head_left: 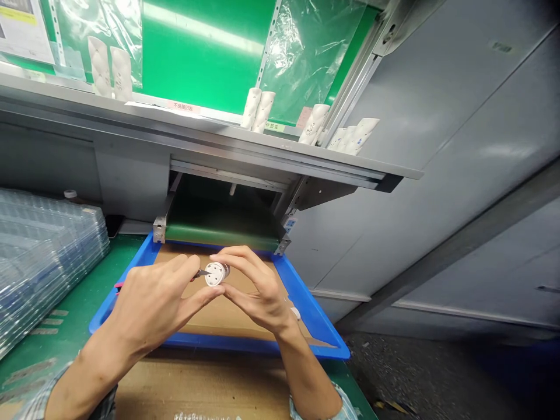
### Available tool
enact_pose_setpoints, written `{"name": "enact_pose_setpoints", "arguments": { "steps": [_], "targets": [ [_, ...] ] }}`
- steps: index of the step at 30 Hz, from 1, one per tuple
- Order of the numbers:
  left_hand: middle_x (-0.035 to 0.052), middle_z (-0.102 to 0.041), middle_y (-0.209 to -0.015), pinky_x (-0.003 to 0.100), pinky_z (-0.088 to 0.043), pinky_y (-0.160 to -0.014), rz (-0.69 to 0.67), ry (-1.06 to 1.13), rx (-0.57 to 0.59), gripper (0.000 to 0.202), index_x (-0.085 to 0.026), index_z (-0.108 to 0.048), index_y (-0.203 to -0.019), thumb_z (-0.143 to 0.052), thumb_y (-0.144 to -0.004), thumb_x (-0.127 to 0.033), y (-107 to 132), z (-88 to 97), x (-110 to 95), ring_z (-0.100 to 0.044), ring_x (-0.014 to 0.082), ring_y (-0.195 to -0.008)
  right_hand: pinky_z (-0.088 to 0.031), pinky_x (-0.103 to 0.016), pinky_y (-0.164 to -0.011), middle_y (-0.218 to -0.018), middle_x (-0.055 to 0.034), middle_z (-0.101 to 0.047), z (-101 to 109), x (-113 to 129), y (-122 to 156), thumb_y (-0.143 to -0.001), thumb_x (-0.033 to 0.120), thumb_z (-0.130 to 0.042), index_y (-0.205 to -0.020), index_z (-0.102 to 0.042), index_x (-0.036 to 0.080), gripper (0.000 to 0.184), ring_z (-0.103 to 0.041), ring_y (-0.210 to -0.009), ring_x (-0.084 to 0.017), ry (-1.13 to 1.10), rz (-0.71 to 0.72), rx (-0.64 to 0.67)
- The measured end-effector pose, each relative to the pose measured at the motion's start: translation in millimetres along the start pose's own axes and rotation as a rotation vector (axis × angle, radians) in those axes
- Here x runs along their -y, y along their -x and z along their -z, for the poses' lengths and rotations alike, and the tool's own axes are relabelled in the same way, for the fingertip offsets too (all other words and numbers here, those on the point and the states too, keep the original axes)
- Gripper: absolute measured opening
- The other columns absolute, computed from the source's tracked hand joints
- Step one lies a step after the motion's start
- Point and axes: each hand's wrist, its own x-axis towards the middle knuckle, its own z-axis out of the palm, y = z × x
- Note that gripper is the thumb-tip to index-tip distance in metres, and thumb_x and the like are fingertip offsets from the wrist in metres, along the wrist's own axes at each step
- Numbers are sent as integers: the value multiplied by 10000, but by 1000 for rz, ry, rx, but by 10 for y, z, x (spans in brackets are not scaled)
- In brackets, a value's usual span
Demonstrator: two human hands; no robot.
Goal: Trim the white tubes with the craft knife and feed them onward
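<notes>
Over the blue tray, my right hand (256, 286) pinches a small white round plastic part (215, 274) between thumb and fingers. Its flat face, with several small dark holes, is turned toward me. My left hand (161, 291) is closed around a pointed metal tool (201, 273); the dark tip lies against or just before that face. A red end (118, 286) shows behind my left hand, perhaps the tool's handle. The rest of the tool is hidden in my fist, so its exact kind is unclear. My left thumb touches the part's lower edge.
The blue tray (319, 326), lined with cardboard, sits below a green conveyor belt's end (223, 230). Clear plastic trays (48, 256) are stacked at left. White tubes (251, 109) stand on a metal shelf (210, 131) above. A small white piece (296, 313) lies at the tray's right.
</notes>
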Motion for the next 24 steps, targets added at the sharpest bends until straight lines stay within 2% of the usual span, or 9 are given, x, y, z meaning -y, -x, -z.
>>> {"name": "enact_pose_setpoints", "arguments": {
  "steps": [7, 13, 20, 24],
  "targets": [
    [-23, -654, -649, 348, -265, -489, -15, -17, -10, 597, -243, -566, -803, -235, -1181, -565, -7, 5, -43, -664, 181, -513, -643, -359, -911, -1185, -100, -707, -13, 13, -4, -1024, 190, -771, -1332, -671, 237, 327, -728, -1074, -238, 28, 18, -36],
    [-23, -716, -730, 338, -290, -502, 10, 29, 2, 545, -236, -587, -887, -285, -1172, -590, 6, -14, -40, -708, 181, -569, -629, -361, -877, -1149, -86, -708, -54, -10, 0, -1008, 172, -778, -1283, -657, 243, 309, -706, -1023, -234, 19, 37, -70],
    [-33, -602, -587, 328, -233, -476, -10, -27, -39, 606, -242, -505, -757, -221, -1183, -566, -10, -13, -64, -597, 149, -452, -621, -347, -813, -1093, -60, -692, -85, -5, 1, -965, 91, -771, -1225, -628, 256, 340, -686, -961, -224, 38, 39, -126],
    [-33, -590, -590, 338, -226, -479, -30, -20, -6, 591, -244, -505, -757, -225, -1190, -533, -5, -9, -69, -590, 153, -451, -614, -332, -763, -1065, -54, -659, -82, 9, 0, -954, 72, -752, -1181, -608, 252, 323, -661, -908, -212, 48, 28, -137]
  ]
}}
